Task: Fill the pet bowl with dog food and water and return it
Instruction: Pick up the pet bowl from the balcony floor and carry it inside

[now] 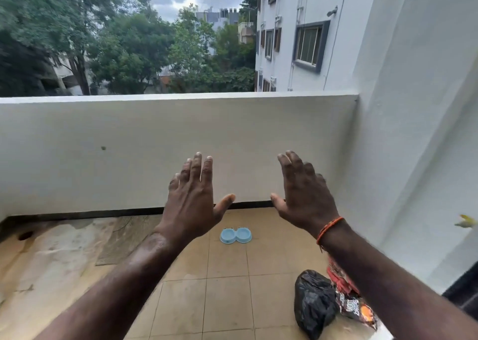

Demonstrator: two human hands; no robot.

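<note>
A light blue double pet bowl [235, 235] lies on the tiled balcony floor near the foot of the parapet, and both of its cups look empty. My left hand [192, 200] and my right hand [305, 197] are raised in front of me, palms away, fingers spread, holding nothing. Both hover well above the bowl, one on each side of it. A red and brown printed food bag [355, 306] lies on the floor at the lower right, partly behind my right forearm.
A black plastic bag [314, 303] sits beside the food bag. The white parapet wall [129, 153] closes off the balcony ahead, and a white wall [413, 158] stands on the right. A worn mat [121, 238] and wet stains cover the floor on the left.
</note>
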